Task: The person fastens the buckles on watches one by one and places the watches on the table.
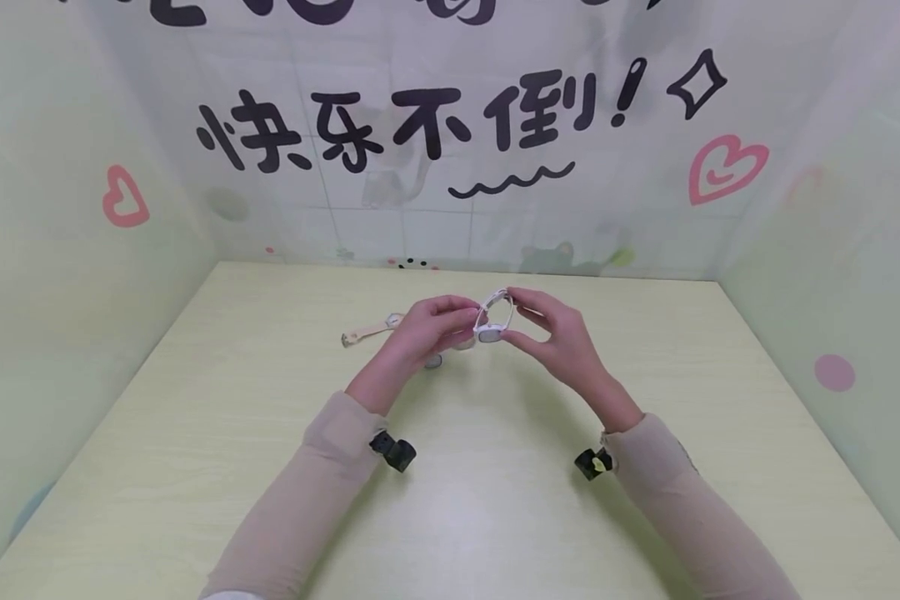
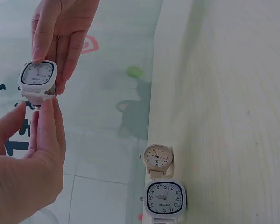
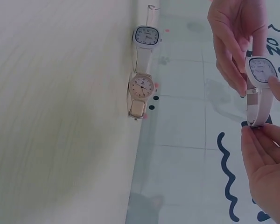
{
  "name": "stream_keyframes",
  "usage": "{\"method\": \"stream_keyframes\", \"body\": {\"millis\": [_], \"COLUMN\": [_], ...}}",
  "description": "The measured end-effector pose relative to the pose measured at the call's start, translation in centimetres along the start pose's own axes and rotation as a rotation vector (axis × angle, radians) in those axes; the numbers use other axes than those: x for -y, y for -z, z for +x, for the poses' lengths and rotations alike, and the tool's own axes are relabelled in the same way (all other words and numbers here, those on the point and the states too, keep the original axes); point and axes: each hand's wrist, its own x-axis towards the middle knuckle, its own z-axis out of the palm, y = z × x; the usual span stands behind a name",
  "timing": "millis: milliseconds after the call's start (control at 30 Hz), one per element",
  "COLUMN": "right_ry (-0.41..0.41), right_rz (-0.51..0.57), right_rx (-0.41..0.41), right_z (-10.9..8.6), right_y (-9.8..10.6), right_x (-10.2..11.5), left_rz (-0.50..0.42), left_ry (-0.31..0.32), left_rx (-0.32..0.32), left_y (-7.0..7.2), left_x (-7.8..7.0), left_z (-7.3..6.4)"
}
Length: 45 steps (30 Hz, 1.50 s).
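Both hands hold a white wristwatch up over the far part of the table, its strap curved into a loop. The right hand has its thumb at the edge of the square dial and its fingertips at the far end of the strap. From the other side, the left hand pinches the strap close to the case. The left wrist view shows the white wristwatch dial outward, between the left hand below and the right hand above.
On the table lie a white square-dial watch and a round watch with a pinkish case. Another watch with a pale pink strap lies left of the left hand. A printed curtain hangs along the table's far edge.
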Motion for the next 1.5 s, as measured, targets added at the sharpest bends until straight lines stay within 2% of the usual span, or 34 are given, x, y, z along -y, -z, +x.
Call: {"method": "stream_keyframes", "body": {"millis": [100,200,300,433,600,867,1000,1100,1233,1300,1400,1500], "right_ry": [-0.06,-0.126,-0.18,-0.219,-0.252,-0.327,-0.376,-0.394,-0.387,-0.41,-0.45,-0.451], "right_rz": [0.033,0.07,0.101,0.107,0.098,0.04,-0.008,-0.049,-0.094,-0.124,-0.168,-0.198], "right_rx": [-0.011,-0.017,-0.013,0.01,0.04,0.125,0.194,0.24,0.272,0.29,0.362,0.415], "right_z": [0.2,0.5,0.7,1.0,1.4,2.3,2.7,3.2,3.7,3.6,3.3,3.1], "right_y": [0.2,0.4,0.5,0.6,0.8,0.9,0.4,0.8,0.5,0.6,0.4,0.0], "right_x": [-0.2,-0.2,-0.2,-0.4,-1.2,-3.3,-4.5,-5.4,-6.1,-6.5,-7.0,-7.3], "left_rz": [0.056,0.157,0.256,0.334,0.421,0.635,0.761,0.866,0.975,1.028,1.112,1.188], "left_ry": [-0.038,-0.103,-0.16,-0.201,-0.223,-0.248,-0.193,-0.138,-0.121,-0.121,-0.097,-0.071], "left_rx": [0.064,0.118,0.129,0.103,0.055,-0.035,-0.072,-0.096,-0.142,-0.136,-0.111,-0.099], "left_y": [0.3,0.6,0.6,0.3,0.0,-0.7,-1.1,-2.1,-2.8,-3.2,-3.8,-4.2], "left_x": [-0.1,-0.2,-0.4,-0.6,-0.7,-0.3,0.1,-0.1,0.1,0.4,1.2,1.9], "left_z": [-0.2,-0.2,0.0,0.5,1.3,3.3,4.0,5.0,5.7,6.1,6.4,6.5]}}
